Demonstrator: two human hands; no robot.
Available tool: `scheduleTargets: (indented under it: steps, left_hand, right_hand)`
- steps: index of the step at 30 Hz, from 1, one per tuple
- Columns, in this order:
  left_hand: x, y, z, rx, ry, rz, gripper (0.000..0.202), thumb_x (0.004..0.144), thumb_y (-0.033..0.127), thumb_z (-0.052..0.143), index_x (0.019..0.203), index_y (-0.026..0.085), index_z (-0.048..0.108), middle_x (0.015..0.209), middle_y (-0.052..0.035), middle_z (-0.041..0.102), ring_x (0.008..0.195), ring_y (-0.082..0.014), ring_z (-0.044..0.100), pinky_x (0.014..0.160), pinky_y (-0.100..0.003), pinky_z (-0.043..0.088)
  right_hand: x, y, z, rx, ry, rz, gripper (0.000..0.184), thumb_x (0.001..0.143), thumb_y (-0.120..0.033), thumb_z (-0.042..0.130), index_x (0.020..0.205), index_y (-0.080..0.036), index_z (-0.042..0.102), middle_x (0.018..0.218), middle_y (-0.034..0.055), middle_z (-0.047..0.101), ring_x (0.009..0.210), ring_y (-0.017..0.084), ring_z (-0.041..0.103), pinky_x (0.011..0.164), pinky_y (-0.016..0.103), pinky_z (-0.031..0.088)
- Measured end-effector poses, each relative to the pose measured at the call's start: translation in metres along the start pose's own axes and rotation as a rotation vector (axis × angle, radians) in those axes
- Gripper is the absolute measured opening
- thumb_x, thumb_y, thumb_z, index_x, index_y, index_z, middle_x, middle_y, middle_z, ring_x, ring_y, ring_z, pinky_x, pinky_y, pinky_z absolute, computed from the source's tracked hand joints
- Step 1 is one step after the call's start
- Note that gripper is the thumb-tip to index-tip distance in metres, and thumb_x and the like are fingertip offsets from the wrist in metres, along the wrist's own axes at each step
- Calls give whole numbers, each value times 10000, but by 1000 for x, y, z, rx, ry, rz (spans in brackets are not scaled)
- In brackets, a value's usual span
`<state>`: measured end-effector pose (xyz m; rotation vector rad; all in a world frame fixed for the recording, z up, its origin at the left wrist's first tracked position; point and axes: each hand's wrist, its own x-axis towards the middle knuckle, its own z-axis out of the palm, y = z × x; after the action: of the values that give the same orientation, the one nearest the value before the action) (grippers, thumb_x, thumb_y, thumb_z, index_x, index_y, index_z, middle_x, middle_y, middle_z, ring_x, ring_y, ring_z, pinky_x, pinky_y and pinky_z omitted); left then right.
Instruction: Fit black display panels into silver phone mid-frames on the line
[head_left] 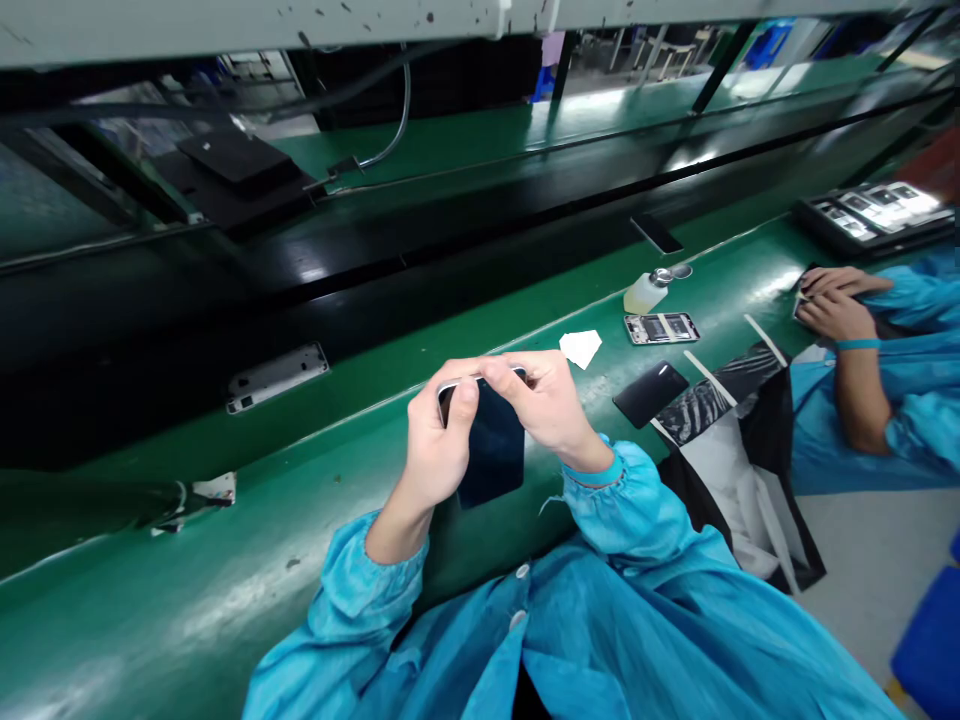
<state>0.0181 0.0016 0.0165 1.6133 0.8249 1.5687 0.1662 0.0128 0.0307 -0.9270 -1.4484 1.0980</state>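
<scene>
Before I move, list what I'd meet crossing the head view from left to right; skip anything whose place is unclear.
Silver phone shell → held phone → white scrap → bottle → black tray.

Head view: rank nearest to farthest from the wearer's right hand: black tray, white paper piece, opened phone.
1. White paper piece: just beyond the right hand, slightly right.
2. Opened phone: farther right, near the bottle.
3. Black tray: far right, beyond the co-worker's hands.
</scene>
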Motion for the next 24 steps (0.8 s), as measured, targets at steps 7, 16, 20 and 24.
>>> scheduleTargets:
  steps: [7, 16, 20, 24]
  left_hand:
    - [9, -6, -8, -104, -12, -252, 573, 1052, 744, 668, 997, 207, 861, 1074, -120, 865, 1062, -302, 837, 949, -396, 685]
    - [31, -14, -48, -568, 446, -314, 449, 1112, 655, 617, 1155, 219, 718, 1057, -103, 864, 881, -261, 866, 803, -401, 740]
    - [33, -13, -49, -591, 479, -331, 445, 1126, 670, 580, 1151, 238, 684, 1146, -100, 847, 948, -273, 866, 837, -422, 741]
    - [32, -14, -42, -607, 501, -311, 423, 1132, 665, 567, 1157, 253, 662, 1194, -97, 836, 966, -267, 857, 846, -425, 732]
  right_hand:
    - [2, 31, -4, 166, -47, 161, 824, 935, -1005, 552, 630, -249, 431, 566, -52, 355, 539, 118, 341, 492, 272, 316]
    - [-30, 51, -2, -66, -538, 267, 837, 1040, -947, 413, 759, -190, 634, 679, 27, 652, 630, 158, 615, 634, 287, 523]
    - [-26, 50, -5, -23, -584, 251, 835, 1038, -929, 464, 695, -189, 642, 555, -1, 603, 513, 125, 572, 583, 261, 492]
    - [-19, 51, -4, 42, -581, 291, 853, 974, -966, 532, 590, -206, 571, 471, -19, 532, 437, 109, 506, 495, 244, 428]
